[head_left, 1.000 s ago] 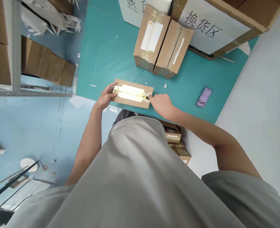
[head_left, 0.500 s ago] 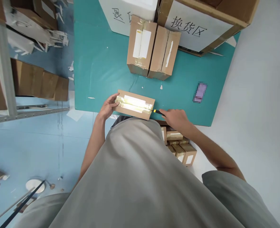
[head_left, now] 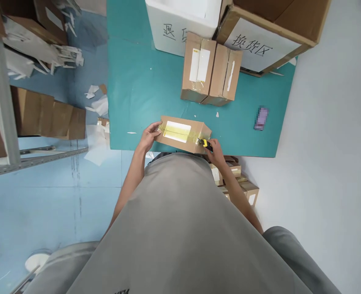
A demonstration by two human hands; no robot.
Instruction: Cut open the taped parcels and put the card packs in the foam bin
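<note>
Close to my body, a brown cardboard box [head_left: 176,143] lies at the table's near edge, with a white label and clear yellowish tape along its top. My left hand [head_left: 150,134] grips its left end, thumb on the top and fingers at the far corner. In my right hand [head_left: 216,153] is a black and yellow utility knife [head_left: 206,144], its tip at the taped right end of the box. Whether the blade is in the tape I cannot tell.
Two taped cardboard boxes [head_left: 197,87] stand side by side on the green table [head_left: 131,98]. Behind them are a white bin [head_left: 168,36] and a large open carton [head_left: 278,30]. A blurred purple object [head_left: 261,118] lies at right. More boxes [head_left: 250,190] sit below the table.
My right hand and the knife have moved in to the box's right end. The box has tilted, so its right end face now shows. The camera view has shifted slightly.
</note>
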